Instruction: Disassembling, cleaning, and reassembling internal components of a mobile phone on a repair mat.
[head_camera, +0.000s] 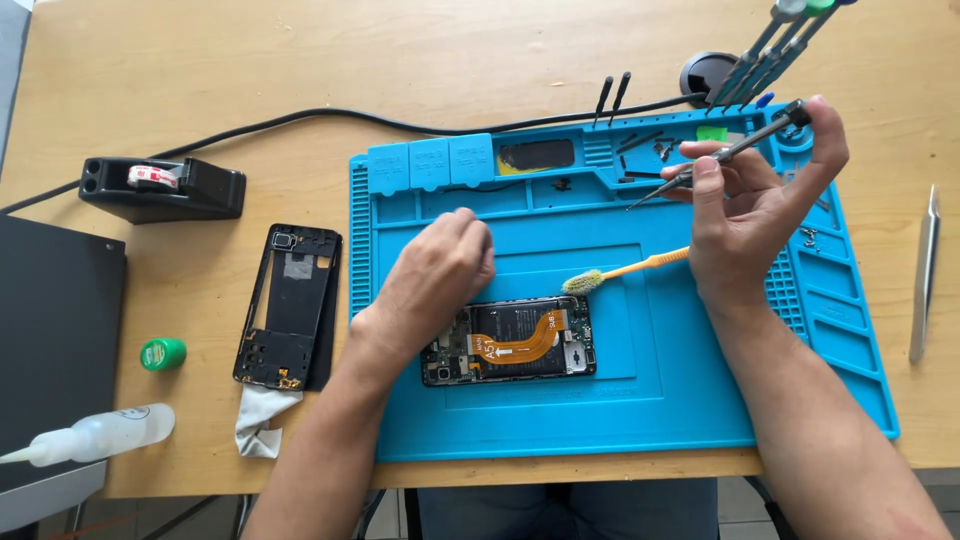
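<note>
Two bare hands are working over a blue silicone repair mat (680, 400) on a light wooden table (300, 60). Going from left to right: a clear squeeze bottle (100, 436) is lying at the table's near left edge, with a small green cap (162, 353) just beyond it and a black tape dispenser (165, 187) farther back. Beside the mat's left edge, a black phone frame (289, 305) is resting partly on a crumpled white cloth (258, 420). The left hand (440, 270) is curling loosely, fingers bent down, grasping nothing that can be seen, and is resting against the upper left corner of an opened smartphone (510, 342). The phone is lying flat near the middle of the mat, its battery and an orange flex cable exposed. An orange-handled brush (625, 271) is lying just beyond the phone's upper right corner. The right hand (755, 205) is gripping a slim precision screwdriver (725, 157) between thumb and fingers, raised above the mat's tray compartments. Metal tweezers (925, 275) are lying on the table, right of the mat.
</note>
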